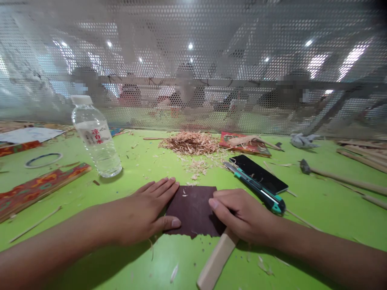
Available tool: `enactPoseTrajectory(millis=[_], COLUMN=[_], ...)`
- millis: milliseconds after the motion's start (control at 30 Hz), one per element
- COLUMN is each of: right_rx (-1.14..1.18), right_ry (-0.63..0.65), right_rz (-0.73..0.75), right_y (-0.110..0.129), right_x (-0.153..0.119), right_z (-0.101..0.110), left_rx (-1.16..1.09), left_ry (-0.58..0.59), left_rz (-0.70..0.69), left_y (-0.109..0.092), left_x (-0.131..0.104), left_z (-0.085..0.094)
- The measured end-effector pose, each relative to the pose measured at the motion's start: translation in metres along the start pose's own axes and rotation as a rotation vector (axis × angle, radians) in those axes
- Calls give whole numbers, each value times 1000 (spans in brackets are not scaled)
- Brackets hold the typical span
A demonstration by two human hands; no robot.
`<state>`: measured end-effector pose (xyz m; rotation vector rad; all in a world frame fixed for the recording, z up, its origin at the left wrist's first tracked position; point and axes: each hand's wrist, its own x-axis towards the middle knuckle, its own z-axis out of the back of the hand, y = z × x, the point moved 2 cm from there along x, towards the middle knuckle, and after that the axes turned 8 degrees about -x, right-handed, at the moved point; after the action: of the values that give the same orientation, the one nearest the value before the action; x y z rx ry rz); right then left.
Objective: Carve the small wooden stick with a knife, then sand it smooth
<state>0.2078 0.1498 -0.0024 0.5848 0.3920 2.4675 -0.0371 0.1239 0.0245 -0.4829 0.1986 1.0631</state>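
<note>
A dark brown sheet (195, 209) with a ragged near edge lies on the green table (145, 266). My left hand (151, 209) is spread flat, its fingers and thumb on the sheet's left side. At the sheet's right edge, my right hand (242, 213) is closed around a pale wooden stick (217, 262), whose squared end sticks out toward me. The other end of the stick is hidden under the hand. A few small wood shavings rest on the sheet.
A water bottle (98, 141) stands at the left. Beyond the sheet is a shavings pile (193, 143). A teal-black cutter (256, 189) lies against a black phone (260, 173). Farther right is a small hammer-like tool (341, 175). A perforated screen (193, 108) rises behind, with people beyond.
</note>
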Motion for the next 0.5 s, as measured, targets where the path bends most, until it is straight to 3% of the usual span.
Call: enactPoseTrajectory(millis=[500], right_rx=[-71], right_ry=[38], right_rz=[7], right_y=[0], right_x=[1], right_z=[-3], left_rx=[3], left_ry=[-46], left_rz=[-40], left_y=[2], left_x=[1], left_z=[-1])
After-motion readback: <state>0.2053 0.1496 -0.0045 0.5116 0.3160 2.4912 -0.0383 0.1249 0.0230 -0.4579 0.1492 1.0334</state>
